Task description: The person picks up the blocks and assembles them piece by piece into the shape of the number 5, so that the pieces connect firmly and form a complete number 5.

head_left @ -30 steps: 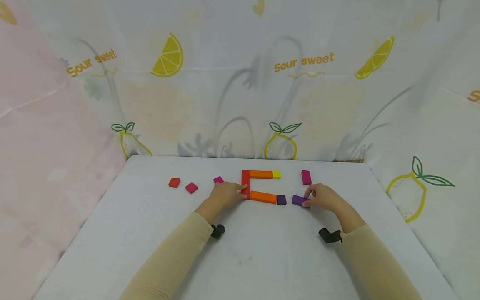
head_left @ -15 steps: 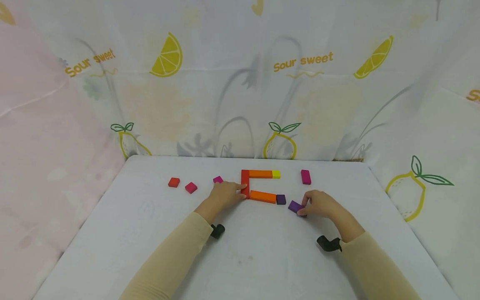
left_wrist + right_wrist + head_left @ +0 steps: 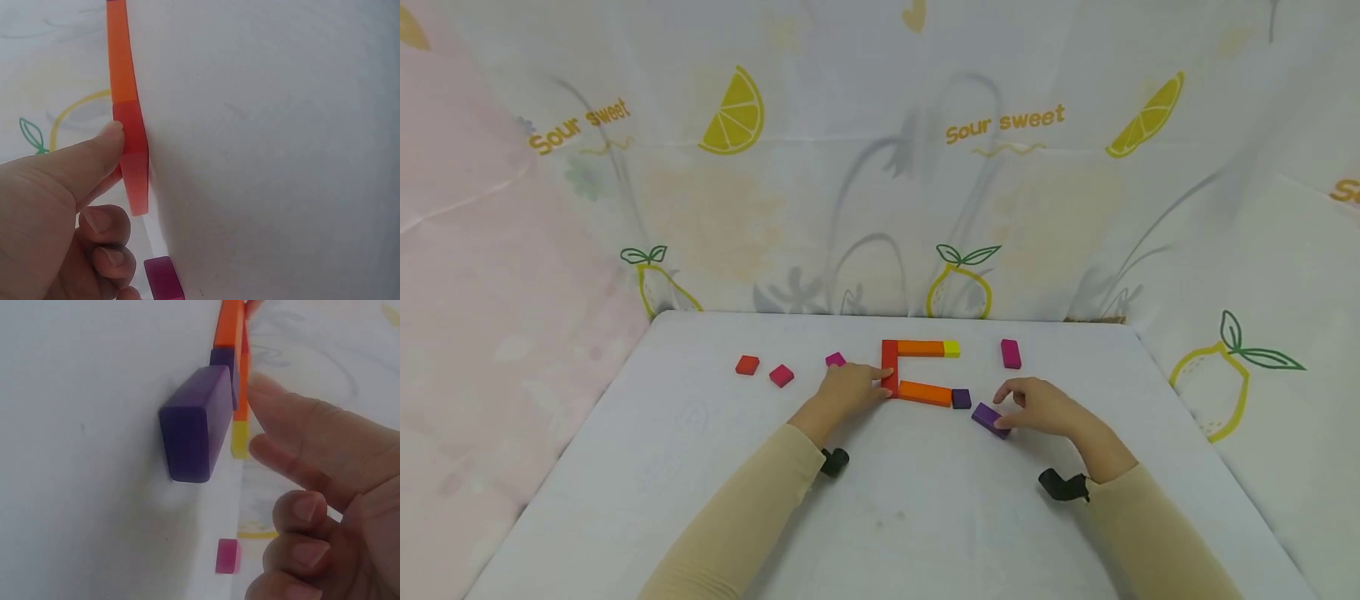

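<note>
In the head view, my left hand (image 3: 846,390) rests its thumb and index fingertips on the upright red block (image 3: 889,358). Its other fingers curl beneath the palm in the left wrist view. Two orange blocks (image 3: 921,348) run right from the red one. A yellow cube (image 3: 952,349) ends the far arm and a dark purple cube (image 3: 961,399) the near one. My right hand (image 3: 1045,407) is over a longer purple block (image 3: 987,417) lying slanted beside that cube. Its thumb and index finger are spread, and the right wrist view shows no grip on the block.
A magenta block (image 3: 1011,354) lies at the back right. To the left are a red-orange block (image 3: 747,365), a pink-red block (image 3: 782,376) and a magenta block (image 3: 836,359) partly behind my left hand. A printed cloth hangs behind the white table (image 3: 880,517).
My right hand has drawn the purple block toward me and slightly left, turning it aslant, and its index finger has lifted off. The left hand has stayed at the red block.
</note>
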`<state>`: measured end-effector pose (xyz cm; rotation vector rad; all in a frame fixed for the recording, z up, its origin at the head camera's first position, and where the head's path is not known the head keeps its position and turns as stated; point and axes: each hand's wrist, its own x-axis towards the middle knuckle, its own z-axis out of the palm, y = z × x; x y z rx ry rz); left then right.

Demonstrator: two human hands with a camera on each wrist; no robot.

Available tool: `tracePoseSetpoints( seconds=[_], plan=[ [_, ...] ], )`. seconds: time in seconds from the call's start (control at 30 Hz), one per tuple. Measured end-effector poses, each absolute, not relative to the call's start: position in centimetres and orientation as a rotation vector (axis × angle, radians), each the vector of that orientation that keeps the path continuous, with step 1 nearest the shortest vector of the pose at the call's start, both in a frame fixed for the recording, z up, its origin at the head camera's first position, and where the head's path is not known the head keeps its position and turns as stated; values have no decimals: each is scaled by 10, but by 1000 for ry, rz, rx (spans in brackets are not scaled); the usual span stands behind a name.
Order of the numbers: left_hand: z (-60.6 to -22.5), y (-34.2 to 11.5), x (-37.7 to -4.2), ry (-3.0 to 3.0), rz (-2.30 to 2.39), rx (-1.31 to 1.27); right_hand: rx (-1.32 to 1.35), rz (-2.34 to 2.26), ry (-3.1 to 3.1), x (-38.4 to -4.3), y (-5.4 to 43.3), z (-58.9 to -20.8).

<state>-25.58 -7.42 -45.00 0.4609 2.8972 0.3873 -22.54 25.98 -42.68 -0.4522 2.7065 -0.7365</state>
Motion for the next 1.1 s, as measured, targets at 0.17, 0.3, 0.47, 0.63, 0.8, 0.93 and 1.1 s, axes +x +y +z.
tracePoseSetpoints(
  seconds=[0.17,0.3,0.47,0.63,0.8,0.93,1.1],
  plan=[
    [-449,-74,-256,2900,381,463,-591,-771,2618,-229,268,-424],
    [-448,-74,-255,2901,365,472,-637,-774,2546,-231,270,-423],
    [-446,-74,-254,2894,357,465,-640,-745,2508,-233,269,-426],
    [-446,-73,-254,2881,375,443,-612,-709,2550,-231,267,-430],
    [-447,-74,-255,2873,384,436,-559,-666,2586,-225,262,-430],
    [-448,-74,-256,2881,377,450,-546,-638,2610,-221,256,-430],
    [-448,-75,-256,2883,390,461,-585,-639,2627,-217,251,-429]
  ],
)
